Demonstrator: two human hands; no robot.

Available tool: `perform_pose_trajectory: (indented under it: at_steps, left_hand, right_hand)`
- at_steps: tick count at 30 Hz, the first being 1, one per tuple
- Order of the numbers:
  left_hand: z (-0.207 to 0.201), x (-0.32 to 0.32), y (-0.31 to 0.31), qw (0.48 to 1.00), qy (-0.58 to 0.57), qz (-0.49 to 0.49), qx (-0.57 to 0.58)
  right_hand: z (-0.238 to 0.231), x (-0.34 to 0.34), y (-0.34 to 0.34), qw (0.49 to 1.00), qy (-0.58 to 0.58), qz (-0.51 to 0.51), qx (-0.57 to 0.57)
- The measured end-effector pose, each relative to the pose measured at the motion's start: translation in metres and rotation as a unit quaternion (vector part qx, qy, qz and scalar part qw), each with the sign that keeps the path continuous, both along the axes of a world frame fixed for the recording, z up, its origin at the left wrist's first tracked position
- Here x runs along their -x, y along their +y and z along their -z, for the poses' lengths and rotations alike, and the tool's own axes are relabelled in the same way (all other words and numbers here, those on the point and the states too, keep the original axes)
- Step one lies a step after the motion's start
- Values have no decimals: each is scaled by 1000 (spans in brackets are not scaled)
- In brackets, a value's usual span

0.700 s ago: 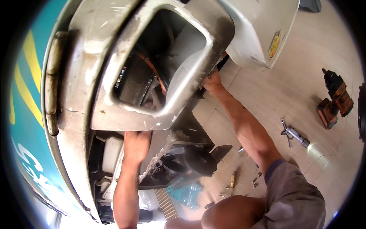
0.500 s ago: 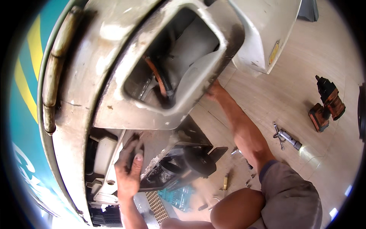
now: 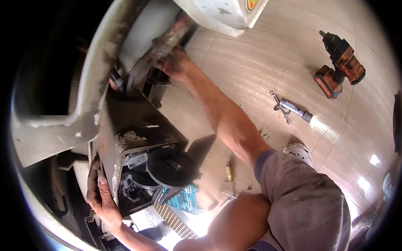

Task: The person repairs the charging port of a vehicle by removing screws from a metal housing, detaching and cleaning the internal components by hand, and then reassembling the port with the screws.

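I find left hand [image 3: 105, 204] straight-fingered at the edge of dark housing [image 3: 140, 109]; right hand [image 3: 178, 65], grip indeterminable; floor [image 3: 259, 62] rightward; housing contains round black parts [image 3: 169, 167].

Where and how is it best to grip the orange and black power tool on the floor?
Probably by the handle, where it narrows between battery and body, with the right hand coming from above. The power tool lies on its side, leaving the handle uncovered from above, with space on either side.
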State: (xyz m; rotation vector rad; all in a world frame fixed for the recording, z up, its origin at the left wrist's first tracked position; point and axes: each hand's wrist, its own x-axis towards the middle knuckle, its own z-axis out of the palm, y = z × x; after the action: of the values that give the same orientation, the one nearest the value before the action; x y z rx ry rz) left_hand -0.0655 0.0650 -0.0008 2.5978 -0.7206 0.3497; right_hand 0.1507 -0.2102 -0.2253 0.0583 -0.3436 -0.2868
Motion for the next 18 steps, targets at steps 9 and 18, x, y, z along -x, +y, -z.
perform_pose_trajectory:
  at_steps: [9,18]
  left_hand:
    - [5,4,-1,999,-22,-37,8]
    - [7,7,-12,998,-41,-39,3]
  right_hand:
    - [-9,-6,-11,991,81,56,94]
    - [10,-27,-13,998,-14,-19,-56]
